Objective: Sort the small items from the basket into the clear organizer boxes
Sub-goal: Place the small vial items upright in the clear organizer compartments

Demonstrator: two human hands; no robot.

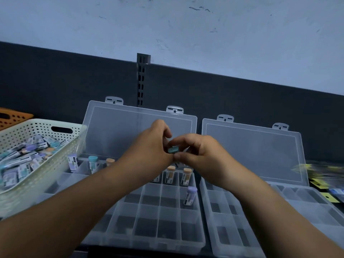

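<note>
Above left box (145, 216), left hand (149, 144) and right hand (201, 155) both pinch one teal item (173, 149); a fumbled handover could drop it into a wrong compartment.

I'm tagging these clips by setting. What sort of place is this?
Probably a shop stockroom or packing bench: a slotted shelving upright on a dark back panel, a perforated basket heaped with small packaged items, and open clear organizer boxes, partly filled.
</note>
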